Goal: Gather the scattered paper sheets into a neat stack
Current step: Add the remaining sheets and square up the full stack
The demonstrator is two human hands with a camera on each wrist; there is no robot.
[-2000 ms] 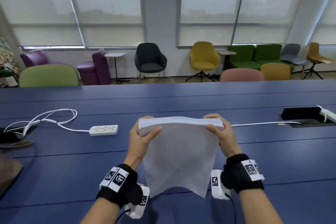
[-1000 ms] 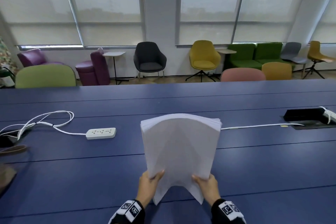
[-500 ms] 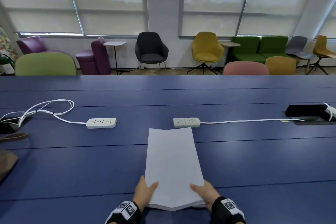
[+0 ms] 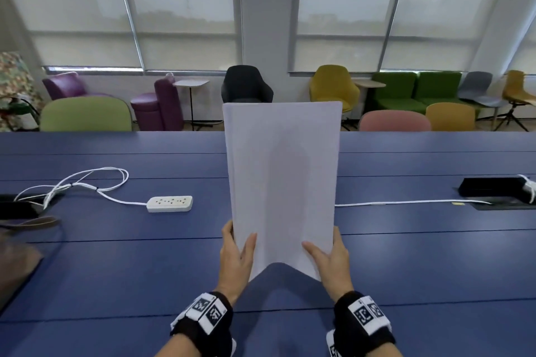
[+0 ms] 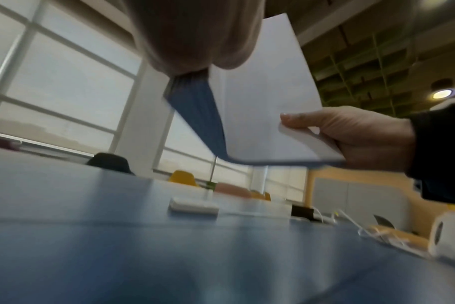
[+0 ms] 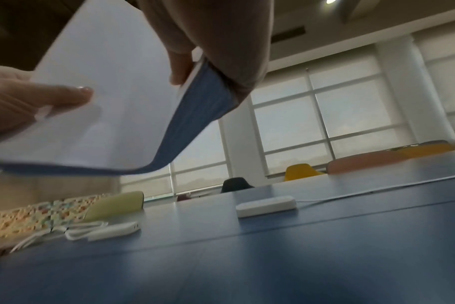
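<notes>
Head view shows one thick stack of plain white paper sheets (image 4: 281, 182) held nearly upright above the long dark-blue table (image 4: 116, 255), its lower edge clear of the top — likely so the edges can be tapped square, since the sheets already sit together. Two hands hold it low down, one at each side: the left hand (image 4: 236, 258) and the right hand (image 4: 330, 259) each lay a thumb on the near face, with fingers wrapped behind, pinching the stack. From the wrist views the bottom corners bow toward the holder, the middle arching up between the grips. I see no loose sheets on the table. Two white power strips lie there — one at far left (image 4: 169, 203) with a looped cord, another (image 6: 266, 205) behind the paper. A white paper roll (image 5: 447, 234) stands far right.
</notes>
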